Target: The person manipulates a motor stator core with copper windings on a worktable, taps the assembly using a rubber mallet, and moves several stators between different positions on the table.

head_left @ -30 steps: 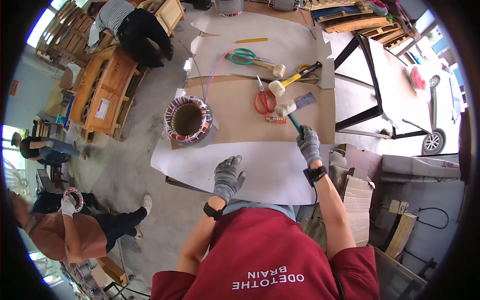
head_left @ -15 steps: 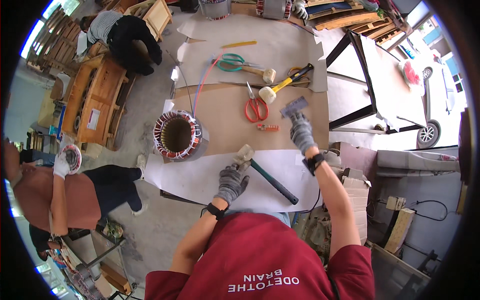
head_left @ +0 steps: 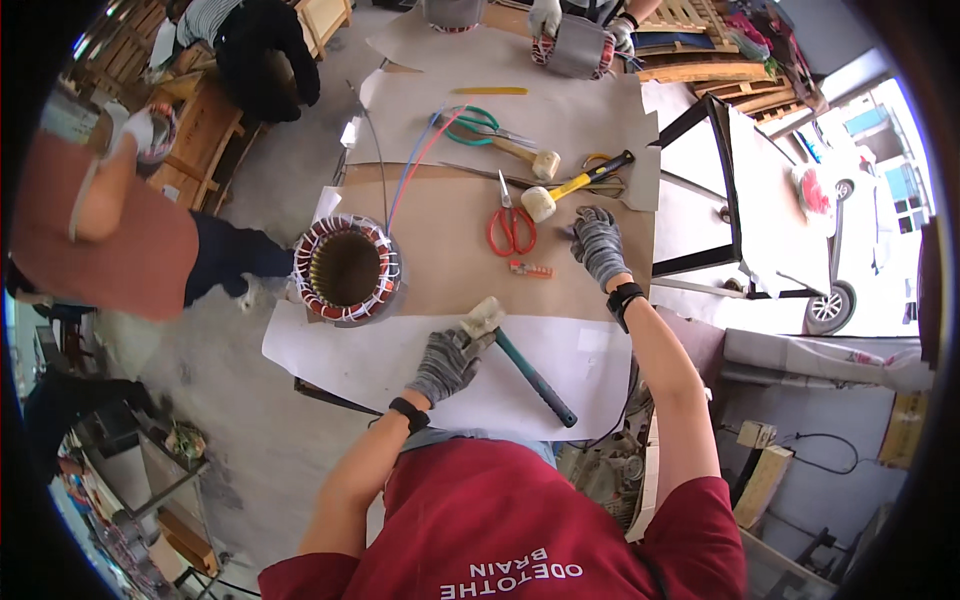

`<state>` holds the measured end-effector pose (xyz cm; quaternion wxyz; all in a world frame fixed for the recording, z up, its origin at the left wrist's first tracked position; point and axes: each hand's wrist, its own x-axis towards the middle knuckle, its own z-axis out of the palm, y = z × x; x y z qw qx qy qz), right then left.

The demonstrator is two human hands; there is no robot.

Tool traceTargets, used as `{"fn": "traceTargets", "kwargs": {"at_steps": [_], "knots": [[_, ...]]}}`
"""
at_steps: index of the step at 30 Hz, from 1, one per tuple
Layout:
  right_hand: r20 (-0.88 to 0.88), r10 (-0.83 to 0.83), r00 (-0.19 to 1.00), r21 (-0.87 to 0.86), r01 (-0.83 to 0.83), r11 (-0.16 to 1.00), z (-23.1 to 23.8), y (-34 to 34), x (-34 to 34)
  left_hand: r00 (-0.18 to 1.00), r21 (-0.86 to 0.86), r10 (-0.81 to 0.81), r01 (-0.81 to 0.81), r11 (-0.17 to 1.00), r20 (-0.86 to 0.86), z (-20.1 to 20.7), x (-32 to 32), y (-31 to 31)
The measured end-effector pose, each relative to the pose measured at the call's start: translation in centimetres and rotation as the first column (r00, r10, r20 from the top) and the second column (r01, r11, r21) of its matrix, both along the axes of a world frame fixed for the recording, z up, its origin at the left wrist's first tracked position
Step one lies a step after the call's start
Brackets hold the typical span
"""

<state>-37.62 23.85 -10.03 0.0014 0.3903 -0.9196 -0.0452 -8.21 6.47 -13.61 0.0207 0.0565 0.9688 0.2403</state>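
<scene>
My left hand (head_left: 445, 366), in a grey knit glove, rests on the white paper beside a green-handled mallet (head_left: 535, 375). Its fingers are loosely spread, with the tips at the mallet's pale head. Over the brown sheet my right hand (head_left: 598, 245), also gloved, is curled with a small grey flat piece (head_left: 569, 232) showing at its thumb side; most of that piece is hidden. Left of this hand lie red-handled scissors (head_left: 511, 228) and a small orange-red box cutter-like item (head_left: 531, 269). A yellow-handled mallet (head_left: 575, 187) lies just beyond it.
A motor stator (head_left: 348, 268) with white-laced windings stands at the table's left edge, near red and blue wires (head_left: 412, 165). Green-handled scissors (head_left: 475, 125), another mallet (head_left: 530, 157) and a yellow strip (head_left: 490, 91) lie farther back. At the far end a co-worker's gloved hands hold another stator (head_left: 575, 47).
My right hand has turned, and the grey flat piece now shows far less. My left hand stays by the mallet. A co-worker's hands have come onto the far stator; the person at left raised a ring-shaped part.
</scene>
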Motion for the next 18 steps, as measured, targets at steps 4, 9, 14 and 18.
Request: {"fn": "traceTargets", "kwargs": {"at_steps": [4,9,14,18], "knots": [[0.061,-0.111,0.992,-0.387,0.126,0.913,-0.8,-1.6,-1.2,0.999,0.031,-0.041,0.041,0.999,-0.001,0.3,-0.1,-0.6],[0.723,0.241,0.647,-0.687,0.712,0.149,-4.1,-2.3,-5.2,0.996,0.061,-0.059,0.063,0.996,-0.073,-0.7,-0.5,-0.2],[0.455,-0.326,0.829,-0.232,0.464,0.855,-4.7,-3.4,-6.1,0.996,0.119,-0.071,0.077,0.990,-0.058,-0.2,-0.7,-0.5],[0.304,-0.401,0.864,-0.309,0.488,0.816,-1.5,-6.9,-4.5,0.998,0.076,-0.062,0.063,0.995,-0.016,-0.4,0.0,-0.8]]}}
